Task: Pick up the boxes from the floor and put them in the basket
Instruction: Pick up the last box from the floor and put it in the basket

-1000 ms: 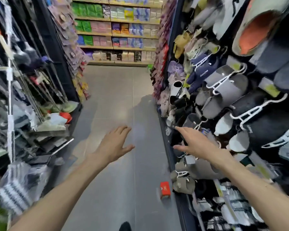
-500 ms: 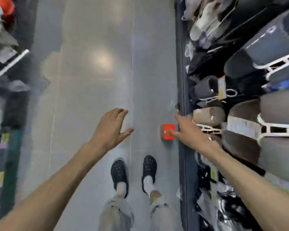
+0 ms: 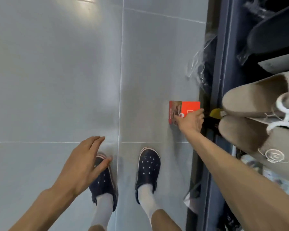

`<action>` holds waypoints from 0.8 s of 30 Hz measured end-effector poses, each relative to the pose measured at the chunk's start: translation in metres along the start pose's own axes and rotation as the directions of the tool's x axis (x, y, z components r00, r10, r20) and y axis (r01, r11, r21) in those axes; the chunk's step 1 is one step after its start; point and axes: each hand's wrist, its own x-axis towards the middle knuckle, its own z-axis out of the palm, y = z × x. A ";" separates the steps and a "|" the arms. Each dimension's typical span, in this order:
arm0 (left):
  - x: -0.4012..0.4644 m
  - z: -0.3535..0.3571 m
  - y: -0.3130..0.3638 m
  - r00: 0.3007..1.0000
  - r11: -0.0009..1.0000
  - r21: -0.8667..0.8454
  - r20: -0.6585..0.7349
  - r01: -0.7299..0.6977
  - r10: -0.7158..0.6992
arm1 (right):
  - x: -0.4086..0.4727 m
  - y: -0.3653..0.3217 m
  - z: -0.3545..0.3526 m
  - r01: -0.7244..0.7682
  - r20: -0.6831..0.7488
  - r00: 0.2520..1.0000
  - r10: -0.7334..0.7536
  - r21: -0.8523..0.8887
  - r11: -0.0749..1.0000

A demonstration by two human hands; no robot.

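The left hand (image 3: 81, 165) hangs above the dark clogs (image 3: 148, 170), fingers loosely spread, holding nothing. The right hand (image 3: 189, 120) reaches down to the orange box (image 3: 184, 108) on the grey floor (image 3: 57, 80) beside the shelf base (image 3: 205, 147), fingers curling over its near edge.

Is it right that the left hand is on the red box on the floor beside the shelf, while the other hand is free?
Not quite: the head view shows the right hand on the red box on the floor beside the shelf, while the left hand is free.
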 end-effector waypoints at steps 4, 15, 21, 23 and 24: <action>-0.002 0.006 -0.030 0.999 0.999 0.009 0.010 0.033 -0.033 | 0.012 0.005 0.007 -0.017 -0.056 0.998 0.018 0.018 1.000; -0.064 -0.223 0.000 0.959 0.993 0.106 -0.283 0.042 -0.010 | -0.114 -0.133 -0.189 0.623 0.053 0.782 -0.621 -0.028 0.782; -0.181 -0.415 0.049 0.848 0.981 0.192 -0.526 0.041 0.067 | -0.280 -0.264 -0.366 0.852 0.054 0.514 -0.856 0.081 0.517; -0.231 -0.471 0.065 0.807 0.976 0.211 -0.584 0.049 0.085 | -0.341 -0.296 -0.421 0.903 0.044 0.412 -0.910 0.111 0.414; -0.257 -0.497 0.074 0.783 0.973 0.223 -0.615 0.061 0.092 | -0.371 -0.310 -0.448 0.920 0.034 0.372 -0.927 0.114 0.374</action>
